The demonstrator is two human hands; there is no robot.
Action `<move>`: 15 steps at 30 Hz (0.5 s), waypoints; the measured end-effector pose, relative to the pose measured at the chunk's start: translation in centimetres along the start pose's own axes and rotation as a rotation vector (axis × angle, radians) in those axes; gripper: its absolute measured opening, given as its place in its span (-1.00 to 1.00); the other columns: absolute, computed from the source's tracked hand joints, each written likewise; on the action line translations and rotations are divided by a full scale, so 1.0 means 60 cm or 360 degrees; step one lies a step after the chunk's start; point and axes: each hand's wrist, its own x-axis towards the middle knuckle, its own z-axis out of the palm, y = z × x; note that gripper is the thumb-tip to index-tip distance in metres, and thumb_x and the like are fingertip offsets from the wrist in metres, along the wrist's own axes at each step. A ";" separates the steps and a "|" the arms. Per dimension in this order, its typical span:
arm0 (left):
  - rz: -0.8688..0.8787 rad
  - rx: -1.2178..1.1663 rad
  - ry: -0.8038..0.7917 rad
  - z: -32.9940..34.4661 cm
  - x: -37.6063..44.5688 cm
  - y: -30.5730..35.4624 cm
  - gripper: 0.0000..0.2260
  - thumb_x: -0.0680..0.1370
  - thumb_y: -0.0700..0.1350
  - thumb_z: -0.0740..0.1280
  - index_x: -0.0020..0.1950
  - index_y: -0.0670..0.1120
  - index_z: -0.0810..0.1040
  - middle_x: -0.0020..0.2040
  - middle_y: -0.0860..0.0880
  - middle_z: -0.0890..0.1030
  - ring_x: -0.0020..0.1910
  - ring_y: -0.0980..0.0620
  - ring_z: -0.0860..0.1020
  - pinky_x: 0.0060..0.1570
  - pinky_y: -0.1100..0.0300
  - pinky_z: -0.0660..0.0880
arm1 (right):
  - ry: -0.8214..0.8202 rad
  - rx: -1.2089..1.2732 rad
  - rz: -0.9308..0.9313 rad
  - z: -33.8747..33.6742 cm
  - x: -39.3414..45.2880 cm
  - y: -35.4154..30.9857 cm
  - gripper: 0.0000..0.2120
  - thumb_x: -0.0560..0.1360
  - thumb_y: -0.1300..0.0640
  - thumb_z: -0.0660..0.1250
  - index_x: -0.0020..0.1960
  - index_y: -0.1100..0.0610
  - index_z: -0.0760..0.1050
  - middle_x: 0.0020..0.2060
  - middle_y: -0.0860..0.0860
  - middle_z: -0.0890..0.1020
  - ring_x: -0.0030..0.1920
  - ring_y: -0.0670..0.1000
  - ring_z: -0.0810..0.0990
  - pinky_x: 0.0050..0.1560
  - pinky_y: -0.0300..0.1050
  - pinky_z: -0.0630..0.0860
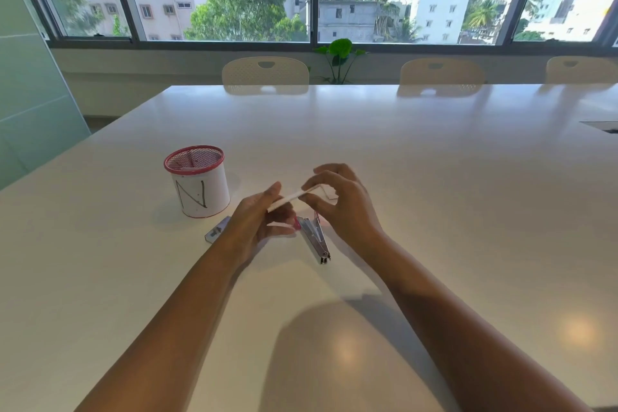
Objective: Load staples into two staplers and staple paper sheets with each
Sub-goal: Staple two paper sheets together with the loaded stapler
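Both hands hold a small white stack of paper sheets (290, 199) above the table. My left hand (259, 216) grips its near left end and my right hand (339, 201) pinches its far right end. Below them a silver stapler with a red part (314, 237) lies on the table, opened out. A second small silver stapler (217, 230) lies flat to the left, partly hidden by my left wrist. More white paper (329, 192) lies on the table behind my right hand, mostly hidden.
A white mesh cup with a red rim and a letter N (199, 182) stands left of the hands. The white table (434, 177) stretches far ahead and to the right. Chairs (266, 72) stand along its far edge under the windows.
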 end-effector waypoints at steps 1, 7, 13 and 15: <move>0.0054 0.0066 0.0079 0.001 0.002 -0.002 -0.72 0.57 -0.01 0.15 -0.07 -0.20 0.51 -0.22 -0.14 0.61 -0.29 0.00 0.61 -0.30 0.17 0.61 | -0.0009 0.0147 0.0093 -0.002 0.001 0.000 -0.89 0.41 0.08 0.43 -0.07 0.06 0.62 -0.01 -0.05 0.57 -0.03 -0.16 0.51 -0.08 -0.34 0.41; 0.0278 0.0026 0.0261 0.000 0.003 -0.001 -0.66 0.48 0.13 0.16 -0.07 -0.12 0.53 -0.16 -0.07 0.67 -0.15 0.00 0.65 -0.14 0.15 0.62 | -0.0144 0.0805 0.0641 -0.011 0.005 -0.002 -0.82 0.41 0.12 0.45 -0.16 0.25 0.56 -0.40 0.01 0.55 -0.41 -0.12 0.50 -0.28 -0.27 0.47; 0.0288 0.0230 0.0280 -0.001 0.006 -0.005 -0.87 0.54 -0.12 0.25 -0.12 -0.12 0.56 -0.23 -0.04 0.64 -0.33 0.10 0.62 -0.25 0.24 0.61 | -0.0349 0.1124 0.0859 -0.010 -0.001 -0.006 -0.77 0.53 0.03 0.27 -0.20 0.17 0.52 -0.52 -0.05 0.52 -0.52 -0.17 0.48 -0.40 -0.35 0.51; 0.0287 0.0218 0.0280 -0.003 0.005 -0.004 -0.88 0.54 -0.15 0.25 -0.12 -0.13 0.56 -0.26 -0.02 0.64 -0.32 0.09 0.61 -0.28 0.25 0.61 | -0.0331 0.1223 0.0894 -0.008 -0.001 -0.005 -0.76 0.56 0.04 0.23 -0.19 0.16 0.53 -0.57 -0.10 0.51 -0.54 -0.17 0.47 -0.41 -0.34 0.51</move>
